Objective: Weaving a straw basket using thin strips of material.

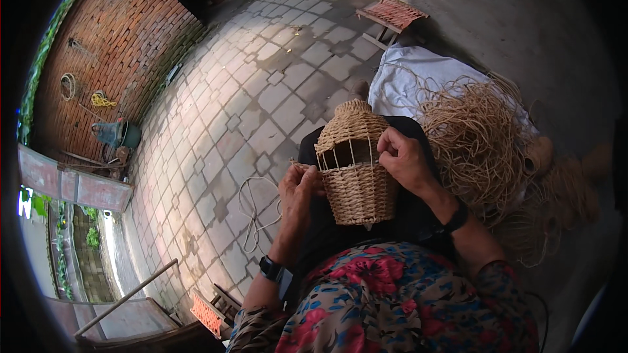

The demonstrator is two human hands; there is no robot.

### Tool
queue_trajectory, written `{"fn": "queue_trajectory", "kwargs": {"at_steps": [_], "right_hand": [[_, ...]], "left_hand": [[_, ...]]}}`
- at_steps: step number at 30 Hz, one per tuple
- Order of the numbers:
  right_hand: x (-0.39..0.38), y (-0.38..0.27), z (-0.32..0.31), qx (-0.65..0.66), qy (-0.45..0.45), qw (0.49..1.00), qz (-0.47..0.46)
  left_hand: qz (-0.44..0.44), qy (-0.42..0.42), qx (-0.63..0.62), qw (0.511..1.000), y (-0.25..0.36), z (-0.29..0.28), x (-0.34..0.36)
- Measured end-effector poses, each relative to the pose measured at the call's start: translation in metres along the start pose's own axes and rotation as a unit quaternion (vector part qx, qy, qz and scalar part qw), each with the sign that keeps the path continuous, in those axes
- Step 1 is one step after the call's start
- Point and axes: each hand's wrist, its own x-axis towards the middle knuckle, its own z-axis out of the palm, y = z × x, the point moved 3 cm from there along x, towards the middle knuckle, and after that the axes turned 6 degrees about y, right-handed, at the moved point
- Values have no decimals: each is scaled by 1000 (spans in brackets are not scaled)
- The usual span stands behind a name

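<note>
Flowered fabric fills the near edge of our head view; beyond it, on our dark lap, the basket rests, neck pointing away. Our left hand seems to pinch the cord; our right hand curls at the basket's side, gripping what, we cannot tell. Uneven pulling could bend the bare stakes, and the cord's loose loop might snag or tangle

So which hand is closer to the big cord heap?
The right hand, on the same side of the basket as the cord heap. The left hand is on the basket's other side, farther away.
</note>
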Motion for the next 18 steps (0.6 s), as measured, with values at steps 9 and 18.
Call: {"fn": "queue_trajectory", "kwargs": {"at_steps": [9,18], "right_hand": [[-9,-3,-7,50,4,999,-3],[-48,18,-49,234,-18,968,90]], "left_hand": [[-1,-35,69,997,-3,0,1],[218,-149,155,952,49,20,-81]]}}
